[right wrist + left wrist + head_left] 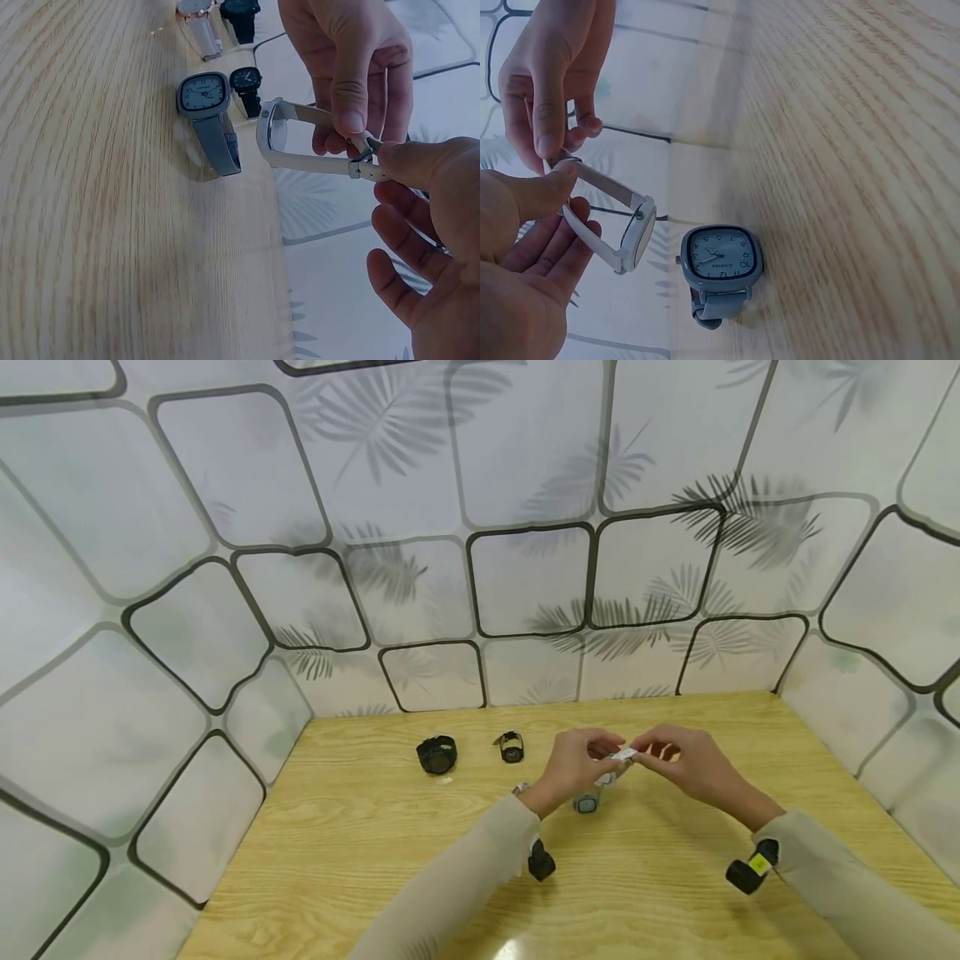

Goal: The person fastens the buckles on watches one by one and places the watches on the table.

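Both hands work on a white wristwatch (639, 238) above the table, its strap bent round into a loop. My left hand (572, 767) pinches one strap end between thumb and fingers. With thumb and forefinger, my right hand (692, 766) pinches the strap by the metal buckle (363, 154); its other fingers (405, 236) are spread apart. The white watch's face points away from the hands, down toward the table. Below it, a grey-blue square watch (204, 94) stands on the table with its strap fastened in a loop.
Farther left on the wooden table (360, 835) are a large black watch (437, 756) and a small black watch (512, 748). A pale-strapped watch (204, 34) stands near them in the right wrist view. Patterned cloth walls (525, 585) enclose the table's back and sides.
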Tool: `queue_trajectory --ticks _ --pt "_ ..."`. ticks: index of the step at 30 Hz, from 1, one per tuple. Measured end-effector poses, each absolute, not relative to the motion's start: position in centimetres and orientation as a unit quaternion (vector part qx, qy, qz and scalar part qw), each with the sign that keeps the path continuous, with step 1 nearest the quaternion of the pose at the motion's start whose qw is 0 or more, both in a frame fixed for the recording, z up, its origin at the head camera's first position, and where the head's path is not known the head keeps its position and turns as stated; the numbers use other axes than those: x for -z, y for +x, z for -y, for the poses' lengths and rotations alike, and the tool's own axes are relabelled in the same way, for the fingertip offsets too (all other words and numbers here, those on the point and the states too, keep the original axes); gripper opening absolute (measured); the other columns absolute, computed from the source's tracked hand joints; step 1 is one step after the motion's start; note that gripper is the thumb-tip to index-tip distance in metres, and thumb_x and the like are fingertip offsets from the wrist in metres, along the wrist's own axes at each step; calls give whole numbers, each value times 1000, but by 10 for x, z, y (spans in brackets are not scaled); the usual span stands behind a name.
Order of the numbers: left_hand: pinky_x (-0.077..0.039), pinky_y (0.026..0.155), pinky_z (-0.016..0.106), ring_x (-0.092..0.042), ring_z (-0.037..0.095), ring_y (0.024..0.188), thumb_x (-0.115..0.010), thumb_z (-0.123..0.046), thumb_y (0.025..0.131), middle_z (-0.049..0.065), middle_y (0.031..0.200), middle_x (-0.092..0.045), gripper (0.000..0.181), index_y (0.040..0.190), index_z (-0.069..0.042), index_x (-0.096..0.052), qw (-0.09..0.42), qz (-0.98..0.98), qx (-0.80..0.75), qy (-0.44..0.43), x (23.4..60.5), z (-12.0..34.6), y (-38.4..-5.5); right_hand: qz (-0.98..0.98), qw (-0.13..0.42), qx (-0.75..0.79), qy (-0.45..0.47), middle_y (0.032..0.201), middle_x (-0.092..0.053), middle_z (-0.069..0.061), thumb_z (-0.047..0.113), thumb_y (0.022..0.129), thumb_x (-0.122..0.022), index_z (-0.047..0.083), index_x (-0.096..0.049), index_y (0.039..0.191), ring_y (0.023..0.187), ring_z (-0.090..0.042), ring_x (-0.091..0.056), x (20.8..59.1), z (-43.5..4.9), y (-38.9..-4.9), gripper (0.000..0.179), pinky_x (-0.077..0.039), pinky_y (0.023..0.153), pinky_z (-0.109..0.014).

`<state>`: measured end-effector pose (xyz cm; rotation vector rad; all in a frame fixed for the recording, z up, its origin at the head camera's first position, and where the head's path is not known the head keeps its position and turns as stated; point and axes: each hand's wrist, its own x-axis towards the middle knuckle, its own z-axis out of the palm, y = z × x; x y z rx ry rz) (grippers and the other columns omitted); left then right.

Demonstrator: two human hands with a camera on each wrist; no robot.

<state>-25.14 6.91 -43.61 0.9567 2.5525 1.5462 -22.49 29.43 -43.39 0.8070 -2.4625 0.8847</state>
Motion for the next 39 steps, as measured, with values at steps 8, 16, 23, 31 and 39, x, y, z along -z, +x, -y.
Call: queue_trajectory --ticks 8,16,23,31,39 --pt "-56 77 15 -68 -2 86 -81 -9 90 3 104 -76 33 122 -7 -74 -2 -792 -536 293 440 -69 -252 884 196 -324 275 94 -71 10 11 93 -78 16 -77 106 77 -3 -61 434 -293 -225 15 -57 65 -31" --pt "-58 74 20 -69 0 81 -84 -11 86 -1 95 -77 28 113 -8 -77 14 -765 -593 249 440 -70 -251 890 169 -356 228 101 -74 5 18 98 -73 13 -77 113 85 -7 -66 437 -291 -222 16 -59 71 -29" --pt "-57 71 20 -68 0 78 -84 -11 87 1 93 -78 27 112 -2 -76 14 -769 -588 250 441 -70 -251 875 215 -327 284 93 -70 9 7 92 -78 16 -76 106 76 -4 -62 442 -286 -225 16 -56 63 -27" --pt "-57 70 17 -68 -1 78 -82 -15 89 1 95 -77 27 112 -4 -76 1 -795 -544 269 444 -68 -254 868 237 -314 302 91 -69 9 3 89 -79 15 -76 104 73 -2 -59 443 -284 -227 20 -54 61 -27" --pt "-55 64 16 -68 4 75 -80 -25 92 -3 93 -77 18 102 -10 -81 -6 -822 -490 289 446 -64 -257 870 228 -330 288 95 -70 9 5 92 -77 16 -76 107 77 -5 -62 445 -284 -226 18 -55 63 -27"
